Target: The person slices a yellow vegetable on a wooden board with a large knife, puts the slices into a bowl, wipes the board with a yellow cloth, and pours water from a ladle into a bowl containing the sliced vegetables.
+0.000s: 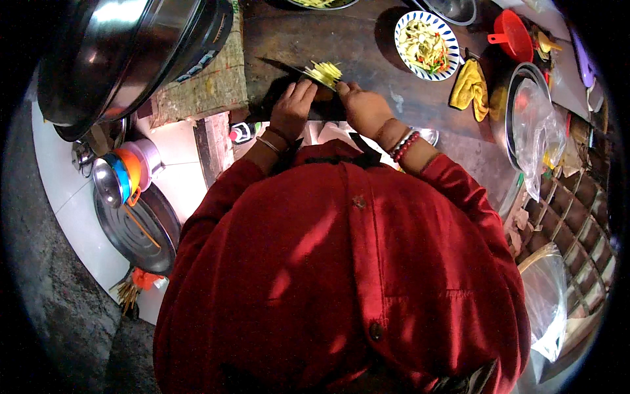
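My right hand (365,108) is closed around the handle end of a kitchen knife (281,64), whose dark blade points away to the left. Pale yellow vegetable strips (326,69) lie in a small heap against the far side of the blade. On the near side, my left hand (293,105) has its fingers bent down and pressed together close to the blade; whatever lies beneath them is hidden. Beyond to the right, a white plate with blue rim marks (399,47) holds pale slices and red and green pieces.
A yellow cloth (471,88) lies at the right of the dark table (354,33), beside a metal pot (504,108) with clear plastic over it. A red plastic scoop (515,38) stands farther back. Large dark pans (125,59) crowd the left; stacked bowls (125,174) sit lower.
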